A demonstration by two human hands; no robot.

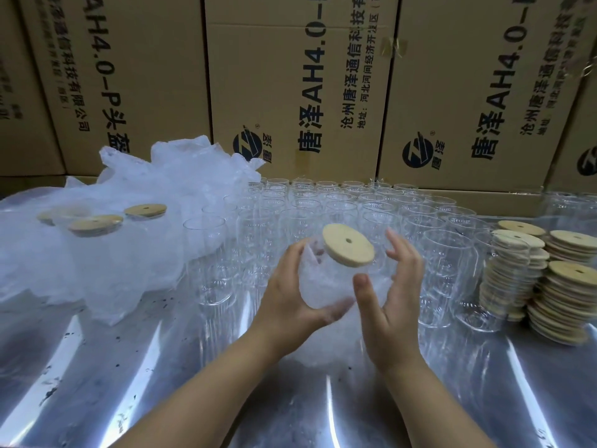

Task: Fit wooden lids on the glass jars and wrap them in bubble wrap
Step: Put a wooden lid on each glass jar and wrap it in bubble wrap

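Head | left grip point(290, 295) grasping bubble-wrapped glass jar point(326, 282), round wooden lid point(348, 245) | right grip point(391, 305) released

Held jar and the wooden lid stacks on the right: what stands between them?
Head view: the right hand beside the held jar, then upright lidless glass jars before the lid stacks.

There is a single view, from a camera worn on the person's head. It faces forward and down across the shiny table point(129, 367). It sits close: both forearms come in from 6 o'clock, and the left hand point(292, 295), right hand point(392, 305) and jar point(336, 276) fill the centre. The wide lens bends the edges. Cartons point(290, 76) stand at 12 o'clock, lid stacks point(562, 295) at 3, and bubble wrap point(129, 240) at 10.
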